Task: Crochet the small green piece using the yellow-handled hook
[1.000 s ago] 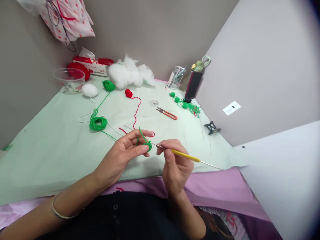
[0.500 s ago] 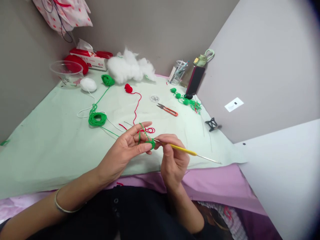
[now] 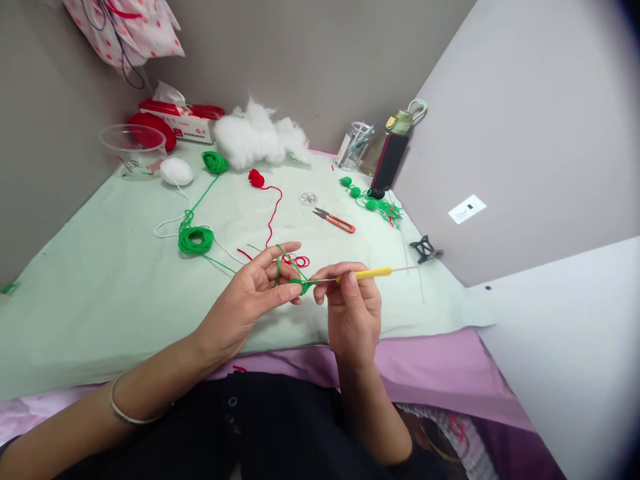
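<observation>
By the left hand (image 3: 253,288), the small green piece (image 3: 304,287) was pinched thumb to fingers, index finger extended; seemingly light, soft and stretchy, it was best gripped by its edge. Above the table (image 3: 150,313), the yellow-handled hook (image 3: 373,273) was pinched nearly level by the right hand (image 3: 355,310).

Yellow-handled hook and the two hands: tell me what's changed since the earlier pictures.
The yellow-handled hook in the right hand has swung from sloping down to the right to nearly level, its far end raised. The right fingers and the green crochet piece are closer together than at first. The left hand still holds the piece; nothing was let go. The snips and green yarn coil stayed put.
</observation>
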Demonstrator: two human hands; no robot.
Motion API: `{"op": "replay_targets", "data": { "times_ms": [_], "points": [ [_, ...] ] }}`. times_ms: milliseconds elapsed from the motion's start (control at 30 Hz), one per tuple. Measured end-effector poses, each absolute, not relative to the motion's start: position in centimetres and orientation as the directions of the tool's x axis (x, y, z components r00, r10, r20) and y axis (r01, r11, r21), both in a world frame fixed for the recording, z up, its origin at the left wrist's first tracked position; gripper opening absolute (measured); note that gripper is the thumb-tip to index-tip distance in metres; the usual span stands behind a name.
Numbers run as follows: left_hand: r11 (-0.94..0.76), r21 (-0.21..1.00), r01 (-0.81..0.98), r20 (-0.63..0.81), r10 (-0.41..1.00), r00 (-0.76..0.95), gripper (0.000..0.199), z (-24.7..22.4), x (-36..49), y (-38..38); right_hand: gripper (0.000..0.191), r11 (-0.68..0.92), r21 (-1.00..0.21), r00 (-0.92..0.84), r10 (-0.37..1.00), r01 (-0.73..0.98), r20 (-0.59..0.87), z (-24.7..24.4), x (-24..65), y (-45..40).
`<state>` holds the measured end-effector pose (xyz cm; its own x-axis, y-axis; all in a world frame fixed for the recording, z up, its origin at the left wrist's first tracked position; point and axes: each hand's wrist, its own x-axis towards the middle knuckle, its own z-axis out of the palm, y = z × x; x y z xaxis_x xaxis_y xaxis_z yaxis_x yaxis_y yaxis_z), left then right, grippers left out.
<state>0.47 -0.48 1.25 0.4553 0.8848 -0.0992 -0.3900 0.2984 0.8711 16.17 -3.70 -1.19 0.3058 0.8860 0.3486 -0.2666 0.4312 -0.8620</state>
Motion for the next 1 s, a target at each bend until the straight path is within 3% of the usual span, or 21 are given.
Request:
{"op": "replay_targets", "data": {
  "times_ms": [133,233,300,367,433,500,567,633,733,833,900,933,1000],
  "points": [
    [0.193,0.931,-0.310,-0.056,0.915,0.401,0.059,0.9,0.5,-0.7,0.021,0.539,-0.829,0.261,0.787,0.152,0.559,-1.5,16.3,-4.6],
    [0.118,0.955,-0.271,-0.025,0.946,0.323,0.064,1.0,0.6,-1.0,0.026,0.637,-0.534,0.082,0.598,0.555,0.798,-2.5,16.0,-5.0],
    [0.194,0.932,-0.307,-0.076,0.931,0.357,0.069,1.2,0.5,-0.9,0.031,0.625,-0.357,0.013,0.485,0.694,0.875,-3.1,15.8,-5.0],
    [0.365,0.864,-0.347,-0.180,0.868,0.463,0.066,1.6,0.3,-0.7,0.030,0.611,-0.404,0.079,0.487,0.681,0.870,-3.4,15.8,-4.8],
    [0.486,0.797,-0.358,-0.251,0.807,0.534,0.058,1.9,0.1,-0.4,0.025,0.623,-0.616,0.237,0.584,0.481,0.776,-3.0,15.9,-4.5],
    [0.500,0.780,-0.376,-0.260,0.806,0.532,0.053,2.1,0.0,-0.2,0.023,0.608,-0.770,0.345,0.693,0.193,0.633,-2.3,16.0,-4.2],
    [0.462,0.799,-0.385,-0.229,0.826,0.515,0.055,2.1,0.1,-0.2,0.021,0.582,-0.812,0.330,0.761,0.034,0.559,-1.7,16.0,-4.0],
    [0.424,0.825,-0.373,-0.193,0.832,0.520,0.056,2.0,0.3,-0.4,0.018,0.567,-0.822,0.280,0.782,0.051,0.557,-1.5,15.9,-4.0],
    [0.365,0.858,-0.361,-0.149,0.851,0.504,0.055,1.7,0.7,-0.7,0.023,0.576,-0.784,0.251,0.743,0.231,0.620,-1.9,15.5,-4.2],
    [0.354,0.848,-0.394,-0.154,0.876,0.457,0.055,1.5,0.8,-0.8,0.034,0.621,-0.607,0.170,0.617,0.496,0.769,-2.6,15.3,-4.6],
    [0.434,0.803,-0.409,-0.203,0.844,0.497,0.049,1.4,0.7,-0.5,0.037,0.625,-0.489,0.109,0.545,0.609,0.832,-2.8,15.4,-4.7],
    [0.484,0.773,-0.410,-0.232,0.817,0.527,0.044,1.4,0.6,-0.4,0.035,0.624,-0.484,0.119,0.533,0.614,0.838,-2.7,15.5,-4.7],
    [0.555,0.721,-0.415,-0.271,0.777,0.569,0.034,1.4,0.5,-0.1,0.028,0.623,-0.608,0.231,0.580,0.492,0.781,-2.4,15.7,-4.6]
  ]
}}
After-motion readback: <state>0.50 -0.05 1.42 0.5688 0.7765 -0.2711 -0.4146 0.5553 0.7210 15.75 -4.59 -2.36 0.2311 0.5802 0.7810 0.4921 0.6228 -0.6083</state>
